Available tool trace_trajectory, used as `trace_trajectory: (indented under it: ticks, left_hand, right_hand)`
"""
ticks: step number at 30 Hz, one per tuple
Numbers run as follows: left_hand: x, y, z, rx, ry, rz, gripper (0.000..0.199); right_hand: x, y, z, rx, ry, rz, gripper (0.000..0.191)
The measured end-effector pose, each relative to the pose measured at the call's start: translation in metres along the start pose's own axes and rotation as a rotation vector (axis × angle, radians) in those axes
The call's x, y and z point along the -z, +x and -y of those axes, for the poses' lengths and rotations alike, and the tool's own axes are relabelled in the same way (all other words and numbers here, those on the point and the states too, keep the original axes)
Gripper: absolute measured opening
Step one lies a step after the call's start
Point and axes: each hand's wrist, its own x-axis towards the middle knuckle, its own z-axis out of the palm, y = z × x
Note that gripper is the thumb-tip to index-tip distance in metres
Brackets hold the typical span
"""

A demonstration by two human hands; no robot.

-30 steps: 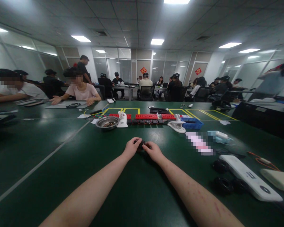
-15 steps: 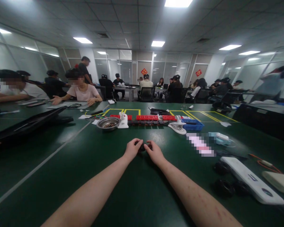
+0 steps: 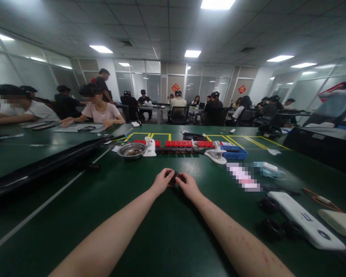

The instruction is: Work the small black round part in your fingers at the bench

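Note:
Between my two hands is a small black part, mostly covered by fingers, so its kind cannot be made out. My left hand is closed on its left side, thumb and fingers pinching it. From the right, my right hand grips the same part, thumb near its front. Both hands are low over the green table. Beyond them stands a row of red blocks with black pieces in front. A metal bowl of small bits sits left of that row, beside a white bracket.
Right of the row are a white clamp-like piece and a blue tray. A white device with black wheels lies at the right, near a cream pad. A long black panel spans the left side. Co-workers sit around.
The long black panel at the left has swung and shifted right across the table. My hands have stayed nearly in place, with more of the black part now showing between them.

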Motion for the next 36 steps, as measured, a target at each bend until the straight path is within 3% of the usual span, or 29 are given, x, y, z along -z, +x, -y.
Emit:
trace_trajectory:
  ticks: [6, 14, 19, 23, 27, 30, 36]
  left_hand:
    - [0.0023, 0.0022, 0.0008, 0.026, -0.041, -0.022, 0.035]
    - [0.0006, 0.0019, 0.003, -0.02, -0.013, -0.032, 0.034]
    - [0.0012, 0.0006, 0.0027, -0.054, 0.013, -0.029, 0.036]
    - [0.0019, 0.0004, 0.001, -0.047, 0.009, -0.018, 0.036]
    - [0.003, 0.0018, 0.0007, -0.026, -0.01, -0.038, 0.036]
    - [0.0037, 0.0013, 0.0001, -0.04, -0.015, -0.076, 0.034]
    - [0.0022, -0.0016, -0.0027, -0.099, 0.025, -0.128, 0.035]
  right_hand:
    - [0.0004, -0.003, 0.0016, 0.107, 0.064, -0.026, 0.034]
    - [0.0033, -0.0038, 0.0068, -0.001, -0.124, -0.091, 0.031]
    - [0.0029, -0.0004, 0.0051, -0.003, -0.178, -0.028, 0.044]
    - [0.0014, 0.0015, 0.0015, 0.034, -0.167, -0.002, 0.041]
    - [0.0015, 0.0014, -0.0009, 0.104, -0.136, 0.011, 0.025]
    - [0.0013, -0.0005, -0.0002, 0.152, -0.119, 0.027, 0.03]
    - [0.0019, -0.0035, 0.0033, 0.038, -0.146, -0.03, 0.034]
